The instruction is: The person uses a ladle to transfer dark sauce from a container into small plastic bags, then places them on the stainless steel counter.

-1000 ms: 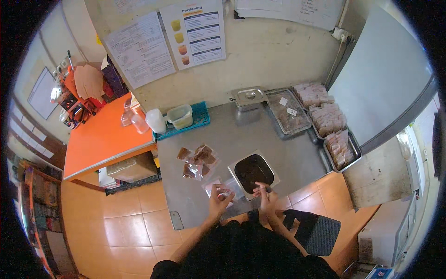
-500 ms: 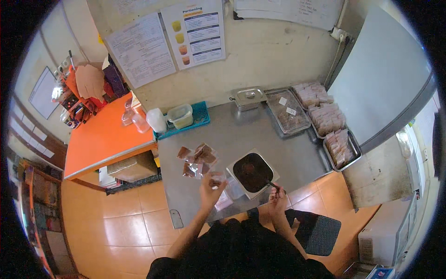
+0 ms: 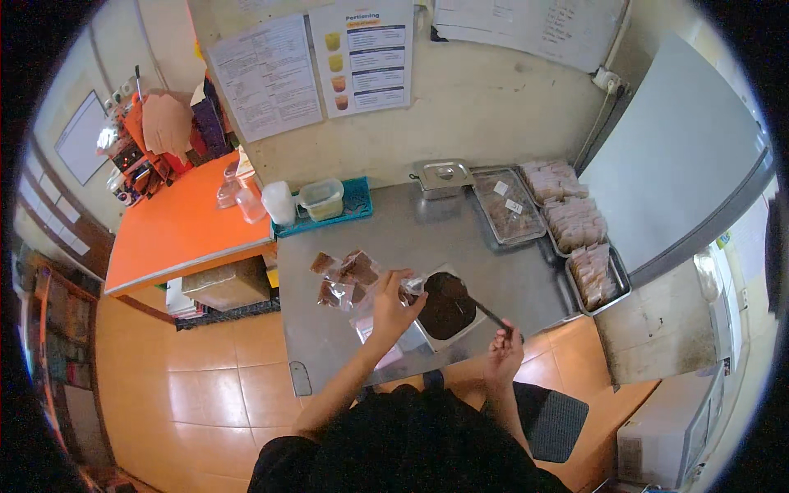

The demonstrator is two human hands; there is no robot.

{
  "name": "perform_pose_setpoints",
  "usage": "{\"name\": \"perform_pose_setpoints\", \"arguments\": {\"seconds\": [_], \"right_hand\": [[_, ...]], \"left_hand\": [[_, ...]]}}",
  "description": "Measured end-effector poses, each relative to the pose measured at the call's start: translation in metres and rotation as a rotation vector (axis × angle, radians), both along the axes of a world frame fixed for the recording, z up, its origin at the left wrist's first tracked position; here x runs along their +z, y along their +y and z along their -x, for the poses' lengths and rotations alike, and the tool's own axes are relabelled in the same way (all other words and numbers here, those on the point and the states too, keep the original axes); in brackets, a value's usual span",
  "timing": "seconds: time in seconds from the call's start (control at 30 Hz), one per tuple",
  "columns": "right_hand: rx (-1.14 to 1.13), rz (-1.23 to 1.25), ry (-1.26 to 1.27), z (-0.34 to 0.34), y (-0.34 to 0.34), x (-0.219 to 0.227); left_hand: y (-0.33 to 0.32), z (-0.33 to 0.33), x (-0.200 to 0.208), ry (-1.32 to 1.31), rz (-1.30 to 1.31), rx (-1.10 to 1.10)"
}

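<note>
My left hand is closed on a small clear plastic bag, held against the left rim of a square metal pan. Dark brown powder fills the pan. From the right, my right hand grips the dark handle of a scooping utensil; its far end lies over the powder and I cannot make out its shape. Several clear sachets of brown powder lie together beyond my left hand. Partly under my left forearm are flat clear bags.
At the back right stand a lidded steel container, a covered metal tray and trays packed with filled sachets. A teal tray holds plastic tubs at the back left. Beyond the steel table's left edge is an orange table.
My left hand has moved right and away from me, bringing the bag to the pan's rim. The utensil's handle has swung out over the pan, and my right hand has shifted slightly right.
</note>
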State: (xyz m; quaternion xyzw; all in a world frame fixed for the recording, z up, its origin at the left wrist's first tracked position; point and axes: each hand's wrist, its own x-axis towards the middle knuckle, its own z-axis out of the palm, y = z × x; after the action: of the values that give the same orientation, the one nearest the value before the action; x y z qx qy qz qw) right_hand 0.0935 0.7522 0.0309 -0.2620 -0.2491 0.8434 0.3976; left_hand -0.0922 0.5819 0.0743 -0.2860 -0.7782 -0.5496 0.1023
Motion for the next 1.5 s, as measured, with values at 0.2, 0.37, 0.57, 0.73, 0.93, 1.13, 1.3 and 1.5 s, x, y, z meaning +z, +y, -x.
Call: {"name": "perform_pose_setpoints", "arguments": {"seconds": [0.2,0.37,0.57,0.73,0.93,1.13,1.3,1.5], "right_hand": [[0.086,-0.009,-0.107,-0.015,-0.001,-0.003],[0.010,-0.089,-0.066,-0.007,0.003,0.041],[-0.078,-0.224,-0.106,-0.003,0.000,0.079],[-0.141,-0.331,-0.184,-0.001,-0.009,0.101],[-0.156,-0.433,-0.191,-0.001,-0.012,0.109],[-0.215,-0.485,-0.217,0.001,-0.021,0.122],[-0.235,-0.592,-0.271,0.002,-0.019,0.113],[-0.248,-0.642,-0.280,0.000,-0.016,0.096]], "left_hand": [[0.006,-0.005,-0.009,-0.106,-0.011,-0.041],[0.018,-0.008,-0.016,-0.131,-0.033,-0.105],[0.036,-0.015,-0.012,-0.177,-0.010,-0.203],[0.046,-0.016,-0.018,-0.024,0.020,-0.211],[0.048,-0.017,-0.016,-0.183,-0.019,-0.271],[0.048,-0.019,-0.011,-0.094,-0.054,-0.256],[0.048,-0.020,-0.011,-0.105,-0.073,-0.266],[0.048,-0.023,-0.012,-0.140,-0.075,-0.248]]}}
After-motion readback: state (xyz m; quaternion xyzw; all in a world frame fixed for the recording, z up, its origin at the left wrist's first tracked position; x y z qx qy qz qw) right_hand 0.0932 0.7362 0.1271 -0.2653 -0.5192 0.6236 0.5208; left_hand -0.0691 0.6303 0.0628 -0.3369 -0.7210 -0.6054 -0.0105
